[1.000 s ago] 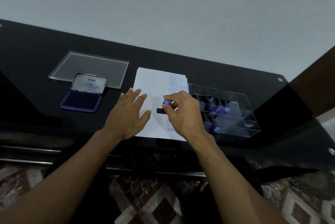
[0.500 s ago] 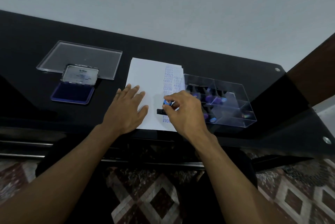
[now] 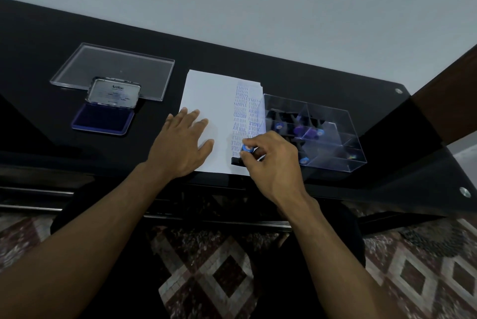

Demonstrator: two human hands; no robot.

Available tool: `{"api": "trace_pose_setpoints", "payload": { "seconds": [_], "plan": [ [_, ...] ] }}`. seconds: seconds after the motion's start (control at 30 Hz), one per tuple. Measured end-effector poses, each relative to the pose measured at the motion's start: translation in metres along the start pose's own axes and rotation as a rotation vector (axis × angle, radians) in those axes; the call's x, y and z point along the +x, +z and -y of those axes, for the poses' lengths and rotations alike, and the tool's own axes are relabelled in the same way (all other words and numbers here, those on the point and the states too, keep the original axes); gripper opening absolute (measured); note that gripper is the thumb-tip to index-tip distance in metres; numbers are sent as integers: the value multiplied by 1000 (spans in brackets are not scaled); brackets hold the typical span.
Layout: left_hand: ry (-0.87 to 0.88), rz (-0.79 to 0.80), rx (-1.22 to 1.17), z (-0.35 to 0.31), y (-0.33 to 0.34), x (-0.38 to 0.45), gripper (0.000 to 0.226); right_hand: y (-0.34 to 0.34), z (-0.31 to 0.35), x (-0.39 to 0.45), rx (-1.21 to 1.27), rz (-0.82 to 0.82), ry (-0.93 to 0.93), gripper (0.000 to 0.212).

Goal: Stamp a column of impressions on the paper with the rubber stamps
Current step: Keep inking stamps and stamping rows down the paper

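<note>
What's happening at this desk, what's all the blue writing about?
A person is stamping words down a sheet of paper. The right hand pinches a rubber stamp with a blue knob, pressed near the paper's near edge under columns of blue impressions. The left hand lies flat on the paper. An open ink pad sits at left; a clear box of stamps at right.

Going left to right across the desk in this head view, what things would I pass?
Open ink pad → left hand flat on the paper → rubber stamp in the right hand → clear stamp box.
</note>
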State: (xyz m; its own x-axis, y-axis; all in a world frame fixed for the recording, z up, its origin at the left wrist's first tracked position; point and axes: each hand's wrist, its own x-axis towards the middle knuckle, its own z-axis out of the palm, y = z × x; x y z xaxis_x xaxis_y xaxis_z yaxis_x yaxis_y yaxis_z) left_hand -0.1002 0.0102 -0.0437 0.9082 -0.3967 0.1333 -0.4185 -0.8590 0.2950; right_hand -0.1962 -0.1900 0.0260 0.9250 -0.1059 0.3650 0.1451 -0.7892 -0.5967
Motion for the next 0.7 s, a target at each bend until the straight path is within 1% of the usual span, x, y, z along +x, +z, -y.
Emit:
{"api": "trace_pose_setpoints", "payload": {
  "seconds": [0.1, 0.3, 0.4, 0.5, 0.7],
  "plan": [
    [-15, 9, 16, -7, -4, 2, 62, -1, 0, 0, -2, -2, -3, 17],
    [23, -34, -28, -28, -4, 4, 57, -4, -3, -2, 6, 2, 10, 17],
    [28, -31, -33, -28, 2, 0, 58, -3, -4, -3, 0, -9, 1, 17],
    [38, -39, -23, -26, 5, -3, 63, -3, -4, -4, -5, -15, -9, 17],
    [38, -46, 6, -25, 7, -5, 63, 0, -3, -5, 2, -12, -14, 17]
  ]
}}
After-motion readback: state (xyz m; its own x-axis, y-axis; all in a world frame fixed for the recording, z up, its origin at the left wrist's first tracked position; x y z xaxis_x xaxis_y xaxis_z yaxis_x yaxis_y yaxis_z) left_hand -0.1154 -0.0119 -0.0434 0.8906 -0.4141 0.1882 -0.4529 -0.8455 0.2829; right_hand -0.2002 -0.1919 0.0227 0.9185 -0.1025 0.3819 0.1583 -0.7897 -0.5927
